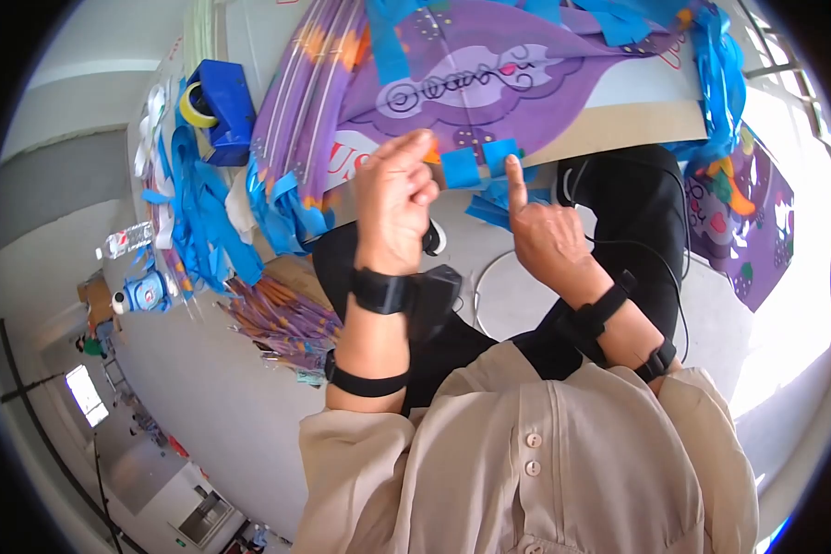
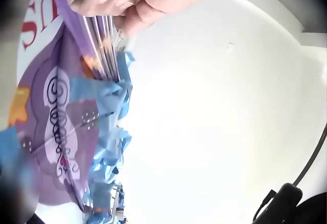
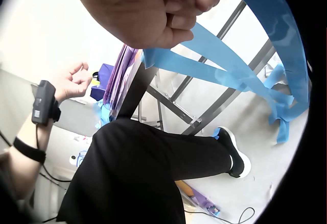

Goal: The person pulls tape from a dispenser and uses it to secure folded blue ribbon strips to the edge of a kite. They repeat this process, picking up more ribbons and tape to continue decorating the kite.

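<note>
The left hand (image 1: 397, 198) is raised beside the purple printed fabric (image 1: 535, 106), index finger extended, other fingers loosely bent, with nothing visible in its grasp. In the left wrist view, that hand (image 2: 148, 2) covers part of the folded purple bundle. At the fabric's near edge, the right hand (image 1: 552, 238) extends its index finger onto a blue strip (image 1: 500, 157); another blue piece (image 1: 460, 168) lies beside it. The right wrist view shows the right hand (image 3: 140, 15) with curled fingers around a blue strip (image 3: 278, 22), which loops away to the right.
Blue ribbons (image 1: 198, 208) hang at the table's left, near a blue tape dispenser (image 1: 229, 111) with yellow tape. More ribbons (image 1: 718, 83) hang at the right. Purple bundles (image 1: 282, 314) lie lower left. The person's black-trousered legs and a cable are below the table edge (image 1: 619, 131).
</note>
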Action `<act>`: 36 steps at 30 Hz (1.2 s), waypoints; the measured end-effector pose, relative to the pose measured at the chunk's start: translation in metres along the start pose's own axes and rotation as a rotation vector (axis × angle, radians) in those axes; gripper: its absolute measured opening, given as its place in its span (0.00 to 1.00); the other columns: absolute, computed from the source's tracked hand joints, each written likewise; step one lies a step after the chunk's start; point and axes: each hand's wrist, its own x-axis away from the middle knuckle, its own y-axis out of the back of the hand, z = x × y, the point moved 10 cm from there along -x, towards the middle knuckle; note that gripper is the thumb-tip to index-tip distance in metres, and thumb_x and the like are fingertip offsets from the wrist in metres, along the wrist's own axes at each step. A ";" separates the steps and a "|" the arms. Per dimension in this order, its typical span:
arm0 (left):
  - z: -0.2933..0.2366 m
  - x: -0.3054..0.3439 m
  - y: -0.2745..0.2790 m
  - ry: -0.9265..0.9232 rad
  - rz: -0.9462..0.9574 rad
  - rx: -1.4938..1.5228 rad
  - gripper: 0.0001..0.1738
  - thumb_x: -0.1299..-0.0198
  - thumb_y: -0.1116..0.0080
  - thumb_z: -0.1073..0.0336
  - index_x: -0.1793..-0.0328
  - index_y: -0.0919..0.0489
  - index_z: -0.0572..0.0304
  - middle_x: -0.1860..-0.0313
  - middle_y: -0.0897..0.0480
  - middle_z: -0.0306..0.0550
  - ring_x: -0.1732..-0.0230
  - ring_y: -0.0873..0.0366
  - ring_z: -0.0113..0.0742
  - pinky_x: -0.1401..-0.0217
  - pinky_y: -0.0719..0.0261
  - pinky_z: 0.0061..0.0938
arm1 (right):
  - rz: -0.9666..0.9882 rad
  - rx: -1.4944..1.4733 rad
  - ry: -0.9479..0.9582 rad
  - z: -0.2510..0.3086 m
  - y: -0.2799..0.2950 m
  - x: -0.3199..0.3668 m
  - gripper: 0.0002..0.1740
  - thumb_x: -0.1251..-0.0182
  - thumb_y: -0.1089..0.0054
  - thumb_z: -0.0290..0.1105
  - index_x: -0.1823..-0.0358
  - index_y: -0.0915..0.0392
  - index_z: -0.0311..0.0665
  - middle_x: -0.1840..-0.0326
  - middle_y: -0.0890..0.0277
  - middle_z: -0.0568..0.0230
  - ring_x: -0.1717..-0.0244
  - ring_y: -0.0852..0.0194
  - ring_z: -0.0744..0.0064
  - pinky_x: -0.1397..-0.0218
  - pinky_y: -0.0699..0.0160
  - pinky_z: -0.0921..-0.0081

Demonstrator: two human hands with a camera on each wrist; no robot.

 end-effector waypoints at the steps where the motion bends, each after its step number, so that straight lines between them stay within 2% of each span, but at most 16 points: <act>1: 0.021 -0.001 -0.015 0.024 0.002 0.003 0.07 0.47 0.37 0.72 0.63 0.22 0.65 0.78 0.29 0.34 0.84 0.42 0.18 0.85 0.45 0.16 | 0.025 -0.007 -0.002 0.000 0.000 0.000 0.42 0.52 0.50 0.21 0.33 0.54 0.16 0.85 0.26 0.52 0.85 0.25 0.58 0.79 0.27 0.63; 3: 0.049 -0.003 -0.033 0.080 -0.037 -0.018 0.06 0.47 0.38 0.73 0.65 0.23 0.66 0.80 0.31 0.33 0.86 0.43 0.18 0.86 0.47 0.16 | 0.042 0.023 -0.012 -0.003 -0.006 0.000 0.43 0.51 0.49 0.23 0.32 0.55 0.17 0.85 0.25 0.55 0.85 0.24 0.61 0.78 0.26 0.66; 6: 0.058 -0.004 -0.039 0.042 -0.134 -0.102 0.06 0.47 0.39 0.73 0.65 0.23 0.67 0.82 0.34 0.32 0.87 0.45 0.18 0.87 0.49 0.16 | 0.078 -0.019 -0.039 -0.006 -0.012 -0.001 0.48 0.53 0.48 0.21 0.30 0.62 0.20 0.84 0.26 0.52 0.84 0.26 0.56 0.78 0.28 0.63; 7: 0.059 -0.005 -0.041 0.046 -0.132 -0.109 0.06 0.47 0.39 0.73 0.65 0.23 0.67 0.82 0.34 0.32 0.87 0.45 0.18 0.87 0.49 0.16 | 0.077 -0.025 -0.044 -0.006 -0.011 0.000 0.48 0.53 0.48 0.21 0.30 0.62 0.20 0.84 0.26 0.52 0.84 0.26 0.56 0.78 0.28 0.63; 9: 0.057 -0.008 -0.038 0.026 -0.159 -0.151 0.06 0.47 0.39 0.73 0.65 0.23 0.67 0.83 0.35 0.31 0.87 0.45 0.18 0.86 0.48 0.16 | 0.048 0.031 0.010 -0.002 -0.006 0.000 0.42 0.49 0.49 0.25 0.32 0.55 0.17 0.85 0.25 0.59 0.85 0.24 0.64 0.80 0.28 0.70; 20: 0.062 -0.010 -0.033 -0.011 -0.257 -0.284 0.04 0.49 0.38 0.74 0.69 0.23 0.66 0.77 0.27 0.36 0.85 0.41 0.19 0.85 0.47 0.18 | 0.080 -0.023 0.011 -0.004 -0.006 0.001 0.46 0.52 0.46 0.25 0.32 0.57 0.16 0.84 0.24 0.56 0.83 0.23 0.63 0.78 0.27 0.70; 23: 0.060 -0.014 -0.029 -0.080 -0.307 -0.296 0.03 0.50 0.39 0.76 0.70 0.23 0.67 0.77 0.26 0.37 0.83 0.36 0.22 0.84 0.45 0.19 | 0.099 -0.021 0.020 -0.003 -0.005 0.001 0.48 0.54 0.44 0.24 0.32 0.59 0.15 0.83 0.23 0.56 0.82 0.23 0.61 0.77 0.27 0.70; 25: 0.057 -0.015 -0.031 -0.117 -0.292 -0.395 0.03 0.52 0.40 0.79 0.71 0.23 0.68 0.75 0.24 0.39 0.79 0.31 0.25 0.81 0.38 0.21 | 0.112 -0.016 0.033 -0.002 -0.006 0.001 0.50 0.57 0.42 0.23 0.32 0.59 0.15 0.82 0.23 0.55 0.81 0.22 0.61 0.78 0.27 0.70; 26: 0.058 -0.016 -0.031 -0.118 -0.292 -0.395 0.03 0.52 0.40 0.79 0.71 0.23 0.68 0.75 0.24 0.39 0.79 0.31 0.25 0.81 0.38 0.21 | 0.112 -0.016 0.034 -0.002 -0.006 0.001 0.50 0.57 0.42 0.23 0.32 0.59 0.15 0.82 0.23 0.55 0.81 0.22 0.61 0.78 0.27 0.70; 28: 0.050 -0.017 -0.035 -0.234 -0.293 -0.465 0.03 0.54 0.41 0.81 0.72 0.23 0.68 0.75 0.22 0.41 0.75 0.28 0.28 0.74 0.31 0.22 | 0.099 -0.057 0.015 -0.003 -0.005 0.001 0.51 0.58 0.41 0.22 0.32 0.59 0.14 0.81 0.23 0.55 0.81 0.22 0.61 0.78 0.27 0.70; 29: 0.051 -0.019 -0.034 -0.235 -0.294 -0.465 0.03 0.54 0.41 0.81 0.72 0.23 0.68 0.75 0.22 0.41 0.75 0.28 0.28 0.74 0.31 0.22 | 0.099 -0.057 0.016 -0.004 -0.006 0.001 0.51 0.58 0.41 0.22 0.32 0.59 0.14 0.81 0.23 0.55 0.81 0.22 0.61 0.78 0.27 0.70; 32: 0.042 -0.020 -0.037 -0.323 -0.295 -0.614 0.04 0.56 0.41 0.81 0.72 0.22 0.67 0.74 0.21 0.43 0.74 0.26 0.29 0.69 0.27 0.22 | 0.113 -0.039 0.025 -0.004 -0.011 0.001 0.51 0.59 0.41 0.21 0.32 0.60 0.14 0.81 0.23 0.54 0.81 0.22 0.61 0.78 0.28 0.69; 34: 0.038 -0.023 -0.039 -0.344 -0.290 -0.829 0.06 0.57 0.37 0.77 0.71 0.22 0.65 0.75 0.20 0.45 0.72 0.22 0.32 0.67 0.25 0.26 | 0.112 -0.066 0.032 -0.005 -0.012 0.001 0.52 0.57 0.44 0.20 0.30 0.65 0.18 0.85 0.27 0.55 0.84 0.26 0.58 0.81 0.30 0.65; 36: 0.033 -0.026 -0.040 -0.364 -0.278 -0.954 0.08 0.59 0.34 0.73 0.72 0.22 0.64 0.75 0.20 0.46 0.72 0.21 0.34 0.67 0.25 0.28 | 0.113 -0.053 0.043 -0.003 -0.008 0.002 0.51 0.57 0.44 0.21 0.31 0.62 0.16 0.84 0.25 0.55 0.83 0.24 0.60 0.80 0.29 0.67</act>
